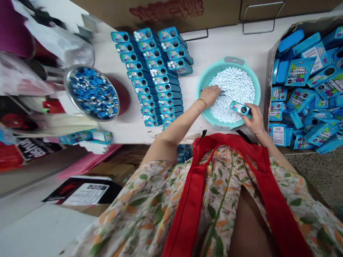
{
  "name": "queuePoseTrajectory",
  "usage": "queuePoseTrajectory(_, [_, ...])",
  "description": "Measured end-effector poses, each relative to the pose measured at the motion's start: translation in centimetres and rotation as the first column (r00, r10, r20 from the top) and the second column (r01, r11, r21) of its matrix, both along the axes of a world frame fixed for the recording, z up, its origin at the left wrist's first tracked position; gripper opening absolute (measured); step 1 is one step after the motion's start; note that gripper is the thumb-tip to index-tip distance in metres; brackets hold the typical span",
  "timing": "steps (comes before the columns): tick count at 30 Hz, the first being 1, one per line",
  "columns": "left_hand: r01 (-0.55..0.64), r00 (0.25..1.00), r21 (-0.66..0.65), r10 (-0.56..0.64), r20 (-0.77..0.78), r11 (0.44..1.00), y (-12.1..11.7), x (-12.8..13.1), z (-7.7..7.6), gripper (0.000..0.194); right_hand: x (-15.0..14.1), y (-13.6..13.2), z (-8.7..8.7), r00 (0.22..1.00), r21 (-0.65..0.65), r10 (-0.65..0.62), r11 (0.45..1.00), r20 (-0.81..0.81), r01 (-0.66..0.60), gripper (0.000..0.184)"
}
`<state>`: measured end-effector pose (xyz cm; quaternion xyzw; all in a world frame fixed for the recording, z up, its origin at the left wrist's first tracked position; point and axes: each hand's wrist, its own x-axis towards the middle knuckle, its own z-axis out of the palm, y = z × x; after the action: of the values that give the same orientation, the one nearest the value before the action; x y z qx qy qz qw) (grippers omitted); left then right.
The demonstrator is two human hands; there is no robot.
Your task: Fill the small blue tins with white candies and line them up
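Observation:
A turquoise bowl (199,87) with grey grips is filled with small white candies (235,84). Inside its left part, my left hand (210,95) is closed, with a small grey tool (222,93) showing at the fingertips among the candies; its shape is mostly hidden. My right hand (254,119) grips a blue candy box (238,107) over the bowl's lower right, the dark round hole in its end facing up. To the left, rows of similar blue boxes (168,87) stand with holes upward, some with white candies at the opening.
A metal pot (66,84) of blue and silver caps stands at the left. On the right, a carton (272,59) holds many loose blue boxes. A large cardboard box (219,14) and wire stands (258,32) line the back of the white table (128,130).

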<state>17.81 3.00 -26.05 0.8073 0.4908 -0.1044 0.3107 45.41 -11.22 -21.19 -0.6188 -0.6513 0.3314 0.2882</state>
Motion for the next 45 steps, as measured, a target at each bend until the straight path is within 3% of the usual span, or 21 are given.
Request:
queuePoseTrajectory(3, [0.023, 0.988, -0.075, -0.011, 0.151, 0.997, -0.7, 2.7, -1.5, 0.034, -0.3, -0.4, -0.1, 1.000, -0.015, 0.014, 1.000, -0.020, -0.015, 0.060])
queuePoseTrajectory(6, [0.044, 0.969, -0.157, -0.004, 0.245, 0.987, -1.7, 5.0, -2.1, 0.042, -0.9, -0.9, -0.4, 0.998, -0.029, 0.045, 0.999, -0.042, -0.046, 0.062])
queuePoseTrajectory(9, [0.025, 0.962, -0.195, 0.029, 0.272, 0.981, -2.2, 5.8, -1.9, 0.043, -1.3, -1.4, -0.6, 0.996, -0.021, 0.067, 0.997, -0.063, -0.069, 0.065])
queuePoseTrajectory(11, [0.029, 0.950, -0.197, 0.035, 0.311, 0.980, -2.2, 5.0, -1.1, 0.040, -1.4, -1.6, -0.8, 0.996, -0.029, 0.063, 0.997, -0.066, -0.065, 0.065])
queuePoseTrajectory(15, [0.074, 0.903, -0.088, -0.030, 0.429, 0.993, -1.5, 1.0, 2.7, 0.035, -1.3, -1.6, -1.5, 0.998, -0.042, 0.023, 0.999, -0.057, -0.025, 0.066])
queuePoseTrajectory(18, [0.128, 0.882, 0.019, -0.123, 0.454, 0.992, -0.9, -1.7, 7.1, 0.036, -1.3, -1.2, -2.4, 0.998, -0.005, -0.011, 1.000, -0.059, 0.011, 0.066])
queuePoseTrajectory(21, [0.203, 0.896, 0.075, -0.216, 0.388, 0.976, -0.8, -2.7, 11.3, 0.033, -1.7, -0.5, -3.0, 0.998, 0.021, -0.044, 0.999, -0.035, 0.045, 0.061])
queuePoseTrajectory(26, [0.285, 0.941, 0.129, -0.303, 0.153, 0.950, -2.2, -0.6, 15.6, 0.027, -2.5, 0.4, -3.0, 1.000, 0.069, -0.016, 0.998, -0.004, 0.016, 0.052])
queuePoseTrajectory(29, [0.269, 0.956, 0.199, -0.286, 0.060, 0.942, -3.7, 1.6, 17.2, 0.028, -2.8, 0.6, -3.0, 1.000, 0.067, 0.010, 0.998, 0.003, -0.010, 0.050])
queuePoseTrajectory(33, [0.260, 0.956, 0.275, -0.287, 0.062, 0.926, -5.4, 3.3, 18.5, 0.035, -2.9, 0.6, -3.2, 1.000, 0.054, 0.028, 0.998, -0.009, -0.027, 0.051])
queuePoseTrajectory(35, [0.234, 0.960, 0.301, -0.269, 0.079, 0.924, -5.4, 2.7, 17.9, 0.035, -2.8, 0.5, -3.2, 1.000, 0.042, 0.024, 0.999, -0.008, -0.023, 0.052])
queuePoseTrajectory(37, [0.169, 0.971, 0.325, -0.214, 0.110, 0.930, -4.6, 1.0, 15.8, 0.031, -2.5, 0.3, -3.1, 1.000, 0.040, 0.007, 0.999, -0.001, -0.007, 0.055])
queuePoseTrajectory(40, [0.070, 0.988, 0.306, -0.108, 0.112, 0.949, -3.0, -2.3, 10.4, 0.024, -1.7, 0.2, -2.6, 0.998, 0.054, -0.054, 0.997, 0.007, 0.054, 0.060])
queuePoseTrajectory(42, [0.084, 0.996, 0.191, -0.090, 0.023, 0.978, -2.4, -3.4, 6.5, 0.021, -0.8, 0.3, -2.1, 0.992, 0.060, -0.123, 0.991, 0.008, 0.122, 0.063])
queuePoseTrajectory(45, [0.100, 0.994, -0.042, -0.102, -0.049, 0.994, -3.0, -1.7, 1.9, 0.023, 0.5, 0.7, -1.3, 0.978, 0.076, -0.207, 0.976, 0.004, 0.206, 0.066])
